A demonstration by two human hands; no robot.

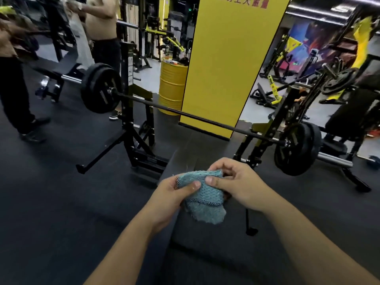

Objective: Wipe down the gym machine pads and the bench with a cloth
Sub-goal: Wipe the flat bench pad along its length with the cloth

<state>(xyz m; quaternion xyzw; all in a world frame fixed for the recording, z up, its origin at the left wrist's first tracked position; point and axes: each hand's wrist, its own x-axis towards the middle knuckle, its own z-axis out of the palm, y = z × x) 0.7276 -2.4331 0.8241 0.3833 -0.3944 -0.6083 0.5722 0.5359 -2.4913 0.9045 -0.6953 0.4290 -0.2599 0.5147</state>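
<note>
A blue-green cloth [203, 199] with a dark stitched hem is bunched between both of my hands, held above the black bench pad [216, 249]. My left hand [173, 197] grips its left side with the thumb pressed on top. My right hand [236, 182] pinches its upper right edge with thumb and fingers. The lower end of the cloth hangs loose over the bench. The bench runs from the bottom of the view towards the rack.
A loaded barbell [197, 116] rests across the black rack [139, 130] ahead of the bench. A yellow pillar [232, 64] and a yellow drum [172, 85] stand behind. Two people [102, 38] stand at the far left. More machines [339, 89] crowd the right.
</note>
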